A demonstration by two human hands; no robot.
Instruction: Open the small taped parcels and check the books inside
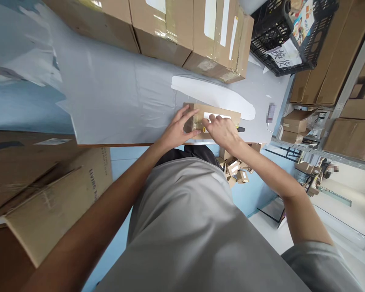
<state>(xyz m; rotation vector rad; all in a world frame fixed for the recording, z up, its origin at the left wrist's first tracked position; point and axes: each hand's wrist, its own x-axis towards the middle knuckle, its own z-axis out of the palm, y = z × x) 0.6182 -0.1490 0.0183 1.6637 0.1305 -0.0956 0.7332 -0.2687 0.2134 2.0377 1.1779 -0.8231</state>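
Observation:
A small cardboard box (214, 108) lies at the table's near edge, with a white label and clear tape on it. My left hand (179, 126) holds the box at its left end, thumb and fingers spread around that end. My right hand (222, 129) is closed over the top of the box. A slim tool with a black end (241, 129) sticks out from under the right palm. Its other end is mostly covered, so I cannot tell its exact kind. A bit of yellow shows by the right fingertips.
Large taped cartons (161, 30) line the table's far side. A white paper strip (213, 95) lies behind the small box. A black plastic crate (280, 40) stands back right, shelves (337, 105) beyond. Open cartons (54, 182) are at left; small boxes (235, 168) lie below the table.

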